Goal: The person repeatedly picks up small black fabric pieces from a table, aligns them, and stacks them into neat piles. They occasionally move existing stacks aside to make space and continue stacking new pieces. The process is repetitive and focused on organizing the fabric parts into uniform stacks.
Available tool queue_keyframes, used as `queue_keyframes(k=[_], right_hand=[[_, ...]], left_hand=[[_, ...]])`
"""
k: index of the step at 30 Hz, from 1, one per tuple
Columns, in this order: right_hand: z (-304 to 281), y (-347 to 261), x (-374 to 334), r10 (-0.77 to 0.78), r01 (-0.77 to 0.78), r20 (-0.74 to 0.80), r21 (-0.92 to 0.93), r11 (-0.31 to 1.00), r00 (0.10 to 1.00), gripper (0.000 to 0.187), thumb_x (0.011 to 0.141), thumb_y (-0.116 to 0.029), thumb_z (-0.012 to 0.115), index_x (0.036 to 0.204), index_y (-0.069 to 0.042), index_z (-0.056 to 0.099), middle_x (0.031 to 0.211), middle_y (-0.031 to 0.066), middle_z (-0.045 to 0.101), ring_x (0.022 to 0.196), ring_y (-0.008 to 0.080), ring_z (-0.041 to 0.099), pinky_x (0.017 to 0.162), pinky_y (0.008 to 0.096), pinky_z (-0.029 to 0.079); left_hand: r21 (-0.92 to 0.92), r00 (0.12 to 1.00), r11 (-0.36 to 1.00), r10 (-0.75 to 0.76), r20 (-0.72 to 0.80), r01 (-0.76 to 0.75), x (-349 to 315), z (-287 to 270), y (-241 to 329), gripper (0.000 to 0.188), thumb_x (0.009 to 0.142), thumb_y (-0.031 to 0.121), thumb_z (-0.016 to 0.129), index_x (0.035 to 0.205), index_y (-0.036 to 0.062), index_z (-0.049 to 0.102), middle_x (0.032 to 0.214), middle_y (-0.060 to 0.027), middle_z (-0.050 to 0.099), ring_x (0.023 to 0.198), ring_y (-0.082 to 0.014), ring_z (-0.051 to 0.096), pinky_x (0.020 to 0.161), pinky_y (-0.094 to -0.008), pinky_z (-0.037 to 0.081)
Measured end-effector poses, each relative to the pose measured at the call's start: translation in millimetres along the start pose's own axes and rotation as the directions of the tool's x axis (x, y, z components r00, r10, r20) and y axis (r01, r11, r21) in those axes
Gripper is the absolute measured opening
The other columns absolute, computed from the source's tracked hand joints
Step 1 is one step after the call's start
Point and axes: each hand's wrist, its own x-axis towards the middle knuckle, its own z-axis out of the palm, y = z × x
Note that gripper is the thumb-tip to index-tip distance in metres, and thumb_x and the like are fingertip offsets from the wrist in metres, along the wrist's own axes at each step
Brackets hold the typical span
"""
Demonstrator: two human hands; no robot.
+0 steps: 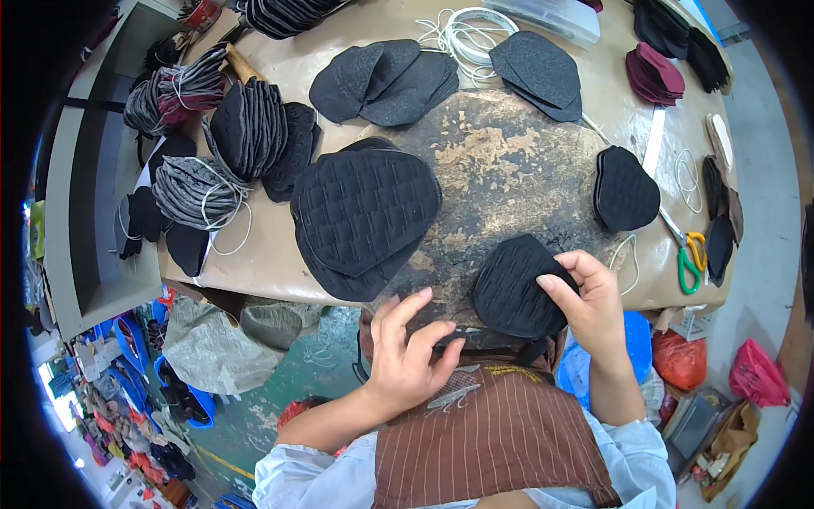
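- One brown pinstriped apron [492, 433] lies nearest, a light-blue sleeve [632, 454] visible at its right.
- Left hand [407, 348]: fingers apart and loosely curved at the table's front edge; a small dark bit shows between thumb and forefinger, and I cannot tell whether they grip it.
- Right hand [589, 297]: thumb and fingertips pinch the right edge of a small black quilted pad [515, 287].
- That pad is over the front part of a worn, scuffed board [483, 199]; how much of it rests there is unclear.
- Just left of it, larger black quilted pads [365, 208] overlap, partly on the board.
- To the right, near the board, stands a stack of small black pads [626, 188]; beyond its lower right lie scissors [688, 259] with one green and one orange handle loop.
- Leftward on the tan tabletop [275, 263], tied grey bundles [195, 191] sit beside a thick row of black pieces [248, 127].
- Farther back, fanned black pieces [386, 81], a coil of white cord [471, 38] and more dark pieces [538, 72] line the board's far side.
- Maroon pieces [655, 74] are piled at the far right.
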Motion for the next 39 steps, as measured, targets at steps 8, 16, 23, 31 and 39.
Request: queue_keyframes(k=[8,16,23,31,39], right_hand=[[2.1,9.2,1.0,-0.006,0.001,-0.034,-0.142,0.990,0.999,0.013,0.085,-0.001,0.068,0.095,0.003,0.061,0.081,0.0027,0.067,0.075,0.0034,0.058,0.065,0.0202,0.048],[4.0,11.8,0.5,-0.062,0.047,-0.071,-0.197,0.979,0.996,0.014,0.084,-0.001,0.069,0.094,0.003,0.061,0.081,0.0036,0.067,0.076,0.0046,0.059,0.066,0.0212,0.048],[2.4,10.7,2.5,-0.023,0.004,-0.070,-0.256,0.967,0.997,0.017,0.082,-0.003,0.071,0.094,0.004,0.061,0.081,0.0052,0.068,0.077,0.0061,0.061,0.066,0.0233,0.049],[1.4,-9.6,-16.0,-0.346,0.286,0.041,-0.657,0.698,0.937,0.019,0.080,-0.006,0.073,0.093,0.002,0.063,0.080,0.0129,0.068,0.072,0.0182,0.068,0.062,0.0282,0.052],[-11.6,-1.1,-14.0,0.185,-0.239,-0.171,-0.392,0.888,0.968,0.017,0.081,-0.008,0.072,0.089,-0.001,0.059,0.060,0.0087,0.059,0.046,0.0147,0.054,0.045,0.0311,0.042]], left_hand=[[-0.057,1.000,0.998,0.002,-0.008,-0.002,-4.2,7.1,-1.1,0.032,0.071,0.014,0.077,0.097,0.0086,0.061,0.124,-0.0210,0.053,0.114,-0.0311,0.051,0.094,-0.0491,0.041],[-0.082,0.998,0.996,0.048,0.027,-0.046,0.0,10.4,3.0,0.031,0.072,0.015,0.076,0.099,0.0108,0.061,0.125,-0.0177,0.055,0.116,-0.0256,0.054,0.099,-0.0467,0.036],[-0.138,0.983,0.982,0.144,0.114,-0.127,11.9,14.6,11.1,0.035,0.075,0.014,0.074,0.108,0.0102,0.061,0.128,-0.0190,0.054,0.117,-0.0238,0.056,0.103,-0.0447,0.031],[0.254,0.820,0.946,0.023,0.572,-0.204,33.2,21.0,21.3,0.087,0.079,0.065,0.051,0.139,0.0029,0.042,0.148,-0.0144,0.036,0.138,-0.0253,0.032,0.111,-0.0489,0.016],[0.302,0.879,0.951,-0.083,0.469,-0.071,64.4,27.6,33.8,0.094,0.074,0.068,0.057,0.137,-0.0002,0.043,0.144,-0.0229,0.039,0.129,-0.0325,0.039,0.105,-0.0465,0.021]])
